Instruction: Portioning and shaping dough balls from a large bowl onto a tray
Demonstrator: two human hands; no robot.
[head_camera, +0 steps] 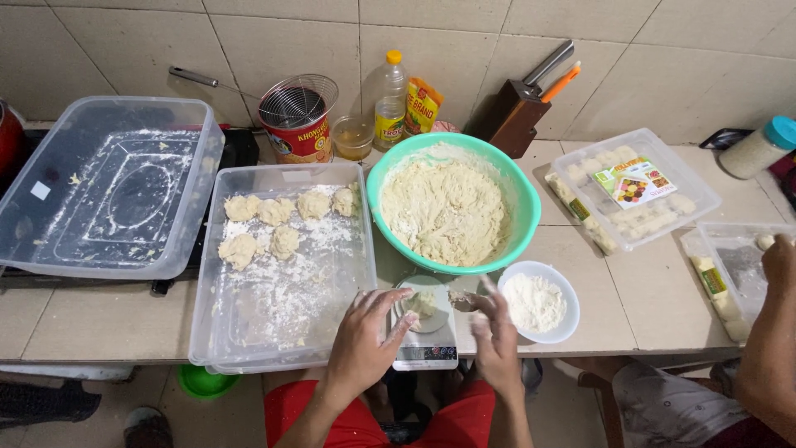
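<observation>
My left hand (365, 336) rests at the left edge of a small kitchen scale (424, 342), fingertips touching a lump of dough (421, 304) on its round plate. My right hand (496, 332) hovers just right of the scale, fingers apart, floury, with a small bit of dough at the fingertips (461, 300). Behind the scale stands a green bowl (522, 199) full of pale dough. A clear floured tray (282, 315) to the left holds several dough balls (274, 224).
A small white bowl of flour (537, 303) sits right of the scale. An upturned clear lid (108, 187) lies far left. Oil bottle (390, 99), red can with strainer (298, 124), knife block (518, 112) line the wall. Another person's arm (771, 332) reaches clear boxes at right.
</observation>
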